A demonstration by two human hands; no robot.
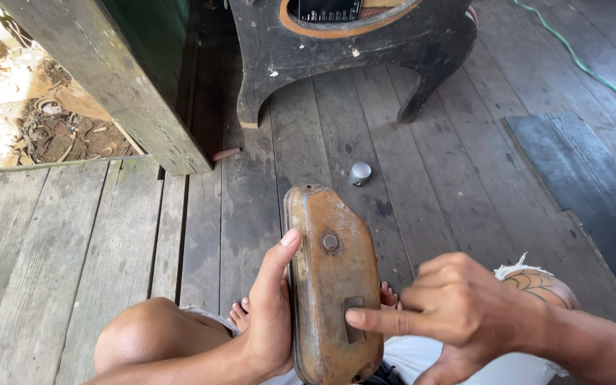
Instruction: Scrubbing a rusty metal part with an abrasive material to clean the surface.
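Between my knees, over the plank floor point(94, 235), the rusty oblong metal cover point(333, 285) stands on end, long axis running away from me, left hand point(269, 321) wrapped round its left edge, right hand point(458, 306) curled, forefinger touching its small slot.

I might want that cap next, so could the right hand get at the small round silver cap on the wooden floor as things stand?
Probably yes. The small round silver cap lies alone on bare wooden floor beyond the rusty metal tank; the right hand only touches the tank with a fingertip.

A rusty, matt metal tank point(333, 285) lies over weathered, rough wooden floorboards point(73, 228) near a shiny metal cap point(360, 172).
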